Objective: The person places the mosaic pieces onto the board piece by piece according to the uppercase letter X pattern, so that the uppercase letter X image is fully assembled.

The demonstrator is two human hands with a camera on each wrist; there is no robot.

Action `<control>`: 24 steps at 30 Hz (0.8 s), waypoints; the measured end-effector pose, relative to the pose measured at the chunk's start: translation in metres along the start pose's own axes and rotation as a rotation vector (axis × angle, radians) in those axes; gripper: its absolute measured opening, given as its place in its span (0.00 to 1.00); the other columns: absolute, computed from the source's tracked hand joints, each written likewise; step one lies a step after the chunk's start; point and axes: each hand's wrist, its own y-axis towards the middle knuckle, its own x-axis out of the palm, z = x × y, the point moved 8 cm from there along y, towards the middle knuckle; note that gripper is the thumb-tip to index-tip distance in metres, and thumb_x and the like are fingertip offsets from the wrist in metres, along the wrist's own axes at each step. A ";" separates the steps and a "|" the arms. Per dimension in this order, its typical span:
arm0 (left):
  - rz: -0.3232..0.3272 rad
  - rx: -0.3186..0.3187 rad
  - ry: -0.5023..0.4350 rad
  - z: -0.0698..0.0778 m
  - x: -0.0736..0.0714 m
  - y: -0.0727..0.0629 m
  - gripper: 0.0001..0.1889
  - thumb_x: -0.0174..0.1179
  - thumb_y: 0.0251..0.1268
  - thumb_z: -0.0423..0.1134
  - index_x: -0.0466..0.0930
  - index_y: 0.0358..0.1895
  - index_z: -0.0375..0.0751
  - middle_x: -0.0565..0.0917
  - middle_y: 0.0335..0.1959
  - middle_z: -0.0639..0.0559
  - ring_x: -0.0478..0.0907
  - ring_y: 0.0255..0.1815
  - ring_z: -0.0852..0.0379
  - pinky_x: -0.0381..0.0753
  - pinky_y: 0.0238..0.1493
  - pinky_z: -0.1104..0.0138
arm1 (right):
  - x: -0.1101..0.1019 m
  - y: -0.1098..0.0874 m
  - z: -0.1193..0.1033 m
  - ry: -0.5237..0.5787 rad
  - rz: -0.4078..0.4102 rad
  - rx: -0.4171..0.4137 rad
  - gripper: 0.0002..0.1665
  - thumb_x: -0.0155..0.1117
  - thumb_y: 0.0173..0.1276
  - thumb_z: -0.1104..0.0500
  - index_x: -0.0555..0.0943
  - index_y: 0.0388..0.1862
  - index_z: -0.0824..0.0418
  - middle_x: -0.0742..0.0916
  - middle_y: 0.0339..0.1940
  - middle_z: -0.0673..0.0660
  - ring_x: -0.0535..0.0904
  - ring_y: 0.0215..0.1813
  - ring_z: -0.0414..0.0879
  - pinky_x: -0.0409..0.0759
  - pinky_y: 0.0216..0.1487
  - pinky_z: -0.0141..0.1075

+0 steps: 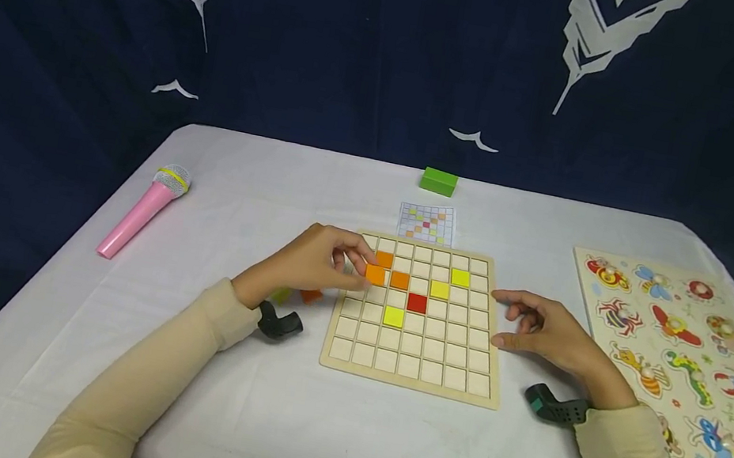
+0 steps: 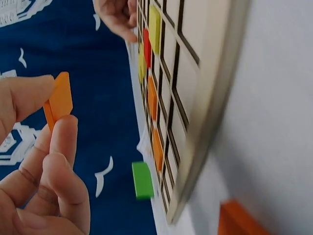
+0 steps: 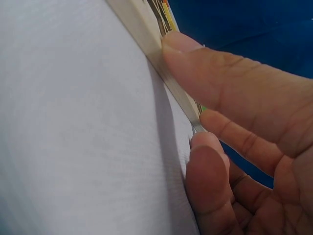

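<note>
My left hand (image 1: 322, 258) pinches an orange square tile (image 2: 61, 98) between thumb and fingertip. It holds the tile in the air over the left side of a wooden grid board (image 1: 405, 386). Two other orange tiles (image 1: 399, 281), a red tile (image 1: 417, 303) and several yellow tiles (image 1: 460, 278) lie in the board's squares. At the board's right edge, my right hand (image 1: 548, 334) rests its thumb and index finger against the rim, spread apart. Partly hidden by the left hand and wrist, a loose orange tile (image 1: 311, 296) and a yellow-green tile (image 1: 281, 295) lie on the cloth.
Behind the board lie a small printed grid card (image 1: 426, 224) and a green block (image 1: 439, 182). A pink toy microphone (image 1: 144, 214) is at the left. An insect picture board (image 1: 671, 357) covers the right side of the white-clothed table (image 1: 333, 440).
</note>
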 end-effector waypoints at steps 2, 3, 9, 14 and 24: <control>0.000 -0.005 -0.009 0.002 0.004 0.003 0.14 0.77 0.63 0.35 0.89 0.51 0.37 0.90 0.35 0.55 0.73 0.25 0.59 0.70 0.30 0.70 | 0.000 0.000 0.000 -0.002 0.000 -0.001 0.43 0.84 0.61 0.66 0.76 0.72 0.76 0.79 0.46 0.60 0.72 0.36 0.43 0.73 0.37 0.32; 0.000 -0.006 -0.011 0.003 0.006 0.004 0.14 0.77 0.63 0.34 0.89 0.51 0.37 0.90 0.36 0.55 0.73 0.25 0.59 0.70 0.30 0.70 | 0.000 0.000 0.000 -0.002 0.000 -0.002 0.43 0.84 0.61 0.66 0.76 0.72 0.75 0.79 0.46 0.60 0.72 0.36 0.43 0.73 0.37 0.32; -0.005 -0.020 -0.012 0.013 0.019 0.012 0.15 0.75 0.62 0.33 0.90 0.51 0.40 0.90 0.36 0.55 0.74 0.25 0.60 0.71 0.31 0.70 | 0.000 0.000 -0.001 -0.010 0.002 -0.011 0.42 0.84 0.61 0.66 0.76 0.72 0.76 0.79 0.46 0.60 0.72 0.36 0.43 0.73 0.37 0.32; -0.015 -0.045 -0.038 0.017 0.029 0.017 0.15 0.76 0.62 0.35 0.90 0.52 0.42 0.91 0.35 0.56 0.75 0.26 0.59 0.71 0.32 0.70 | -0.001 -0.001 -0.002 -0.010 0.002 -0.014 0.42 0.84 0.61 0.66 0.76 0.72 0.76 0.79 0.46 0.60 0.72 0.36 0.43 0.73 0.37 0.32; -0.076 -0.128 0.011 0.020 0.051 0.025 0.16 0.75 0.63 0.41 0.90 0.53 0.47 0.91 0.36 0.60 0.75 0.26 0.61 0.69 0.33 0.69 | 0.000 0.000 0.000 -0.025 0.006 -0.011 0.42 0.84 0.61 0.66 0.77 0.72 0.75 0.79 0.46 0.59 0.72 0.36 0.43 0.73 0.37 0.32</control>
